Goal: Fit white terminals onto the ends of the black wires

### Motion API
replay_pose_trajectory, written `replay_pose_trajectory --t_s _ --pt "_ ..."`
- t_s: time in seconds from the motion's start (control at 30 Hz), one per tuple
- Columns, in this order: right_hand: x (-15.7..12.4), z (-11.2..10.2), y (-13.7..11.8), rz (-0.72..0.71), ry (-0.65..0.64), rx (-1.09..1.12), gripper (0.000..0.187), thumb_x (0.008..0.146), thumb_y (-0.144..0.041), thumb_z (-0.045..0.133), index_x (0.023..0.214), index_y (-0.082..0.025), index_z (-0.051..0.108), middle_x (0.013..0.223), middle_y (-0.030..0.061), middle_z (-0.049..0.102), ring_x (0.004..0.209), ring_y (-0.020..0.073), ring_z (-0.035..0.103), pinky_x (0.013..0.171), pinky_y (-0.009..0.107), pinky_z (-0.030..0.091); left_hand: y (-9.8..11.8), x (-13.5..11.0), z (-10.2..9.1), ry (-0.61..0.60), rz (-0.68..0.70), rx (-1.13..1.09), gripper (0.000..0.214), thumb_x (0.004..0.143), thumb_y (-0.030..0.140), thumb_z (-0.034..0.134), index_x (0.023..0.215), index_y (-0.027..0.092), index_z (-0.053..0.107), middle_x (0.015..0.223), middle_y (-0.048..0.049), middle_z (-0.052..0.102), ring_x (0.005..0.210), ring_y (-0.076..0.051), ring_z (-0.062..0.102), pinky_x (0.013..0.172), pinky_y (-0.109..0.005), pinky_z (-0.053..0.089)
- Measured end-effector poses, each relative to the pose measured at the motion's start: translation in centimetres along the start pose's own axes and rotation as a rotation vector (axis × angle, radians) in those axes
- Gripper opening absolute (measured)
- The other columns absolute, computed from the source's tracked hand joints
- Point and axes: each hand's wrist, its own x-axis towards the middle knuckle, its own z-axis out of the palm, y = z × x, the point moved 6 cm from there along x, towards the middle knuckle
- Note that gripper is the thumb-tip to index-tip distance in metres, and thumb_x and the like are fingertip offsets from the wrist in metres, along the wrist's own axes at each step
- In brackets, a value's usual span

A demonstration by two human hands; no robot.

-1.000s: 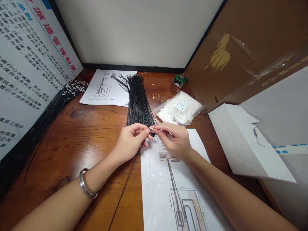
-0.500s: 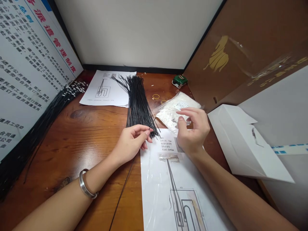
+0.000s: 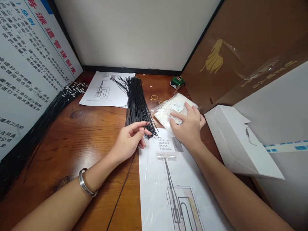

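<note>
My left hand (image 3: 130,139) pinches a thin black wire (image 3: 123,190) near its end, between thumb and fingers. The wire's long tail runs from below the hand across the table to the bottom edge. My right hand (image 3: 188,128) rests with fingers spread over a clear plastic bag (image 3: 165,113) of small white pieces, too small to make out singly. Just beyond my left hand lies a thick bundle of black wires (image 3: 136,102). A printed drawing sheet (image 3: 152,189) in a clear cover lies under and between my forearms.
At the left lies another bunch of black wires (image 3: 45,115) with white ends. A second drawing (image 3: 91,93) sits behind the bundle. A green tape measure (image 3: 177,82), a yellow rubber band (image 3: 154,97), a brown carton (image 3: 240,41) and a white box (image 3: 231,138) are at the right.
My right hand has moved forward onto the bag, and its fingers have spread out. My left hand keeps the wire and has shifted only slightly.
</note>
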Motion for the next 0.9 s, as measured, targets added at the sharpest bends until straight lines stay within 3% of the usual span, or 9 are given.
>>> replay_pose_trajectory --t_s 0.17,0.33,0.5,0.57,0.63,0.7,0.77,0.83,0.9 --pt "0.1 0.1 0.0 0.002 -0.021 0.004 0.016 0.076 -0.028 0.061 0.08 -0.02 0.073 0.139 0.0117 0.051 0.133 0.0376 0.036 0.105 0.065 0.02 1.4 0.1 -1.3 0.03 -0.021 0.037 0.04 0.081 0.016 0.055 0.12 0.011 0.054 0.102 -0.0117 0.069 0.054 -0.008 0.055 0.044 -0.021 0.045" --pt "0.2 0.0 -0.1 -0.023 -0.016 0.044 0.013 0.076 -0.027 0.06 0.074 -0.022 0.072 0.134 0.01 0.057 0.131 0.0358 0.04 0.104 0.063 0.022 4.9 0.4 -6.2 0.212 -0.016 0.345 0.017 0.081 0.014 0.056 0.098 0.015 0.061 0.101 -0.0103 0.072 0.054 -0.008 0.054 0.042 -0.019 0.038" --pt "0.2 -0.2 -0.2 -0.04 0.011 0.076 0.012 0.077 -0.026 0.061 0.074 -0.021 0.072 0.13 0.0108 0.061 0.128 0.0344 0.044 0.103 0.06 0.024 10.4 0.0 -12.9 0.467 0.13 1.027 0.024 0.083 0.013 0.05 0.101 0.016 0.066 0.101 -0.0053 0.072 0.081 -0.017 0.063 0.075 -0.03 0.05" --pt "0.2 -0.3 -0.2 -0.041 0.02 0.091 0.012 0.078 -0.026 0.061 0.073 -0.021 0.071 0.127 0.0102 0.063 0.127 0.034 0.046 0.103 0.06 0.025 12.0 -0.4 -15.4 0.622 0.112 1.323 0.028 0.084 0.012 0.046 0.104 0.014 0.066 0.099 -0.0032 0.07 0.094 -0.022 0.062 0.089 -0.038 0.047" --pt "0.2 -0.3 -0.1 -0.03 0.022 0.1 0.012 0.077 -0.026 0.062 0.07 -0.021 0.07 0.125 0.0099 0.064 0.125 0.0339 0.047 0.102 0.06 0.024 12.9 -0.5 -16.8 0.672 0.13 1.48 0.034 0.085 0.01 0.043 0.114 0.014 0.061 0.112 -0.0022 0.064 0.115 -0.029 0.053 0.099 -0.044 0.041" --pt "0.2 -0.2 0.0 -0.019 0.02 0.102 0.013 0.077 -0.027 0.062 0.068 -0.021 0.069 0.124 0.0098 0.065 0.125 0.034 0.047 0.102 0.061 0.024 13.1 -0.4 -16.5 0.651 0.207 1.576 0.034 0.084 0.01 0.044 0.115 0.013 0.059 0.125 -0.0048 0.057 0.127 -0.031 0.042 0.108 -0.045 0.033" --pt "0.3 -0.3 -0.1 -0.018 0.026 0.105 0.014 0.077 -0.028 0.063 0.066 -0.021 0.068 0.123 0.0097 0.066 0.125 0.0342 0.048 0.101 0.06 0.025 12.3 -0.5 -14.7 0.611 0.254 1.626 0.028 0.083 0.014 0.048 0.108 0.009 0.061 0.117 -0.0104 0.061 0.12 -0.03 0.048 0.106 -0.044 0.035" --pt "0.3 -0.4 -0.1 -0.022 0.035 0.112 0.013 0.076 -0.027 0.064 0.065 -0.021 0.068 0.122 0.0097 0.067 0.124 0.0343 0.049 0.101 0.06 0.025 10.6 -0.7 -11.8 0.521 0.243 1.635 0.02 0.085 0.023 0.049 0.092 0.013 0.065 0.094 -0.0097 0.067 0.099 -0.028 0.057 0.092 -0.041 0.044" --pt "0.3 -0.5 -0.2 -0.027 0.045 0.127 0.012 0.075 -0.026 0.064 0.065 -0.021 0.067 0.121 0.0095 0.067 0.123 0.0341 0.05 0.101 0.059 0.026 8.2 -1.1 -7.8 0.351 0.237 1.635 0.028 0.091 0.033 0.044 0.08 0.016 0.063 0.087 -0.0105 0.067 0.092 -0.028 0.057 0.082 -0.039 0.046"
